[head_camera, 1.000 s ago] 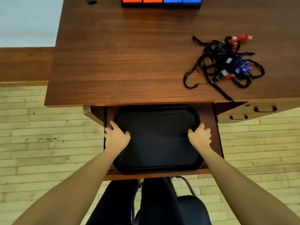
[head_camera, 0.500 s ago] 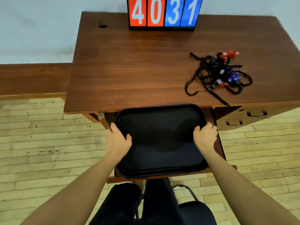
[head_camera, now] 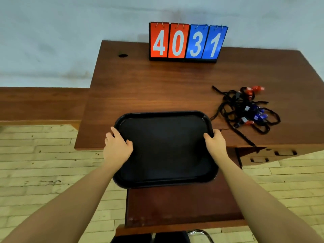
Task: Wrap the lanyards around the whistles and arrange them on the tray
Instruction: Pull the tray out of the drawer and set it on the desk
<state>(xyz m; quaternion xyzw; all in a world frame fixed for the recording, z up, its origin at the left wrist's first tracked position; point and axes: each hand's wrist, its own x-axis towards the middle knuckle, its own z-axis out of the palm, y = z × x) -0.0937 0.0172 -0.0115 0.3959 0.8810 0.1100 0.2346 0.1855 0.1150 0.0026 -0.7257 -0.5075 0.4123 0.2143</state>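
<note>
I hold a black plastic tray [head_camera: 164, 151] in the air, its far half over the front edge of the wooden desk [head_camera: 157, 88]. My left hand [head_camera: 116, 149] grips the tray's left rim and my right hand [head_camera: 214, 143] grips its right rim. A tangled pile of black lanyards [head_camera: 243, 111] with red and blue whistles lies on the desk, to the right of the tray. One red whistle [head_camera: 256, 88] sits at the pile's far end and blue whistles [head_camera: 260, 114] lie near its middle.
A flip scoreboard [head_camera: 187, 42] reading 4031 stands at the desk's back edge. The pulled-out drawer [head_camera: 182, 206] sits open below the tray. Closed drawers [head_camera: 273, 155] are at the right, a cable hole [head_camera: 122, 55] at the desk's back left.
Both hands have lifted the tray up out of the open drawer and carried it forward over the desk's front edge. The view has tilted up toward the wall.
</note>
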